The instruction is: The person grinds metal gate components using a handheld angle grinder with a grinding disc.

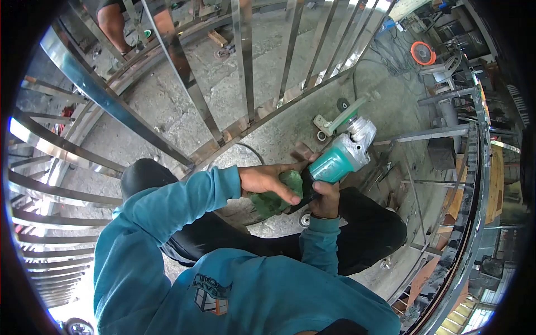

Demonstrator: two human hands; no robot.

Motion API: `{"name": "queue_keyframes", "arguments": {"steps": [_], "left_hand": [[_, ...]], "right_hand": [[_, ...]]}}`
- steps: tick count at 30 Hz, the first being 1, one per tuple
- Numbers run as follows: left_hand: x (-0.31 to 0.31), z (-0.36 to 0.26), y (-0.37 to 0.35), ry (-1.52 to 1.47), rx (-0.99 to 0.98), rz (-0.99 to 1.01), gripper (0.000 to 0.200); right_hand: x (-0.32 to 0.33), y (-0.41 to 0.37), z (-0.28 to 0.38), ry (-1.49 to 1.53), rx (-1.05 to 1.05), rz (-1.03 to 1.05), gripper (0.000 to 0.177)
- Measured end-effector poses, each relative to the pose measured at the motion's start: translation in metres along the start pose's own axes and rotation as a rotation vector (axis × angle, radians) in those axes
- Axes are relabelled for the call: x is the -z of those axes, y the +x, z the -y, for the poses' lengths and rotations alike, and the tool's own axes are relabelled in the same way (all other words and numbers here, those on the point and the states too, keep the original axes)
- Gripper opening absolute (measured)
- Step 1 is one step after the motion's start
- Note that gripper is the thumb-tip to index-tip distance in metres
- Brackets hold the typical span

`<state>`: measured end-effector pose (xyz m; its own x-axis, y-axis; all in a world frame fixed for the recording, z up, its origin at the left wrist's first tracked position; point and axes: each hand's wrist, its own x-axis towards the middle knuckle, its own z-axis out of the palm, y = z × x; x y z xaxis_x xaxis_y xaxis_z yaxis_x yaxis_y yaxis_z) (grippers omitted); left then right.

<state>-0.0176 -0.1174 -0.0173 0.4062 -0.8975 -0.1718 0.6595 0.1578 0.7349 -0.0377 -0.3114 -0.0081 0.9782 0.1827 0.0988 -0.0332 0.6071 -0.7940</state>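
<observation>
An angle grinder (330, 166) with a teal body and silver gear head lies across both my hands, above my lap. Its disc (342, 118), seen nearly edge-on, points away from me toward the floor. My left hand (267, 181) is closed, thumb on top, on a green cloth (267, 205) pressed against the grinder's black rear part. My right hand (326, 200) wraps the grinder's body from the near side, its thumb on the casing. The undersides of both hands' grips are hidden.
Metal railing bars (245, 61) curve in front and to my left. An orange round object (422, 53) and tangled cables (391, 53) lie at the back right. A metal frame (472, 167) stands at my right. Another person's leg (113, 28) shows beyond the bars.
</observation>
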Motion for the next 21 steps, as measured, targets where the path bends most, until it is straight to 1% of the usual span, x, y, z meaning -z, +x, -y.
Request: {"name": "queue_keyframes", "arguments": {"steps": [2,3,5,6,7,9,10,11,12,13,15,16,17,18,19,21], "left_hand": [[-0.008,-0.008,-0.003,0.041,0.019,-0.064,0.109],[-0.007,-0.008,-0.002,0.123,0.051,-0.133,0.101],[-0.007,-0.009,-0.003,0.075,0.003,-0.214,0.092],[-0.009,-0.005,-0.005,0.099,-0.057,-0.314,0.086],[-0.013,-0.001,-0.006,0.085,-0.059,-0.32,0.086],[-0.026,0.008,-0.006,-0.032,-0.192,-0.391,0.081],[-0.031,0.016,-0.004,-0.036,-0.243,-0.38,0.076],[-0.035,0.021,-0.003,-0.044,-0.239,-0.375,0.076],[-0.037,0.026,-0.003,0.015,-0.26,-0.393,0.073],[-0.039,0.03,-0.003,0.07,-0.281,-0.415,0.071],[-0.039,0.036,-0.004,0.041,-0.313,-0.405,0.071],[-0.039,0.036,-0.005,-0.046,-0.313,-0.361,0.071],[-0.04,0.037,-0.006,-0.13,-0.313,-0.315,0.071],[-0.041,0.033,-0.01,-0.134,-0.313,-0.315,0.071],[-0.043,0.028,-0.013,-0.155,-0.296,-0.286,0.072],[-0.043,0.024,-0.016,-0.181,-0.285,-0.259,0.073]], "right_hand": [[0.0,-0.003,0.014,-0.156,-0.132,-0.058,0.069],[0.001,-0.002,0.014,-0.156,-0.151,-0.057,0.069],[0.002,0.004,0.012,-0.466,-0.05,-0.157,0.057],[0.004,0.007,0.014,-0.468,-0.065,-0.151,0.057],[0.007,0.009,0.02,-0.611,-0.124,-0.158,0.049],[0.01,0.012,0.025,-0.895,-0.234,-0.172,0.032],[0.009,0.012,0.022,-0.896,-0.242,-0.179,0.032],[0.009,0.013,0.018,-0.994,-0.23,-0.15,0.035],[0.009,0.014,0.016,-1.092,-0.215,-0.117,0.037],[0.01,0.012,0.014,-1.098,-0.223,-0.116,0.037],[0.009,0.012,0.01,-1.136,-0.219,-0.079,0.049],[0.005,0.012,0.012,-1.138,-0.229,-0.074,0.049],[-0.002,0.012,0.02,-1.19,-0.212,-0.012,0.056],[-0.006,0.012,0.027,-1.241,-0.191,0.048,0.064],[-0.005,0.012,0.032,-1.243,-0.196,0.049,0.064],[-0.001,0.013,0.044,-1.133,-0.245,0.171,0.072]]}}
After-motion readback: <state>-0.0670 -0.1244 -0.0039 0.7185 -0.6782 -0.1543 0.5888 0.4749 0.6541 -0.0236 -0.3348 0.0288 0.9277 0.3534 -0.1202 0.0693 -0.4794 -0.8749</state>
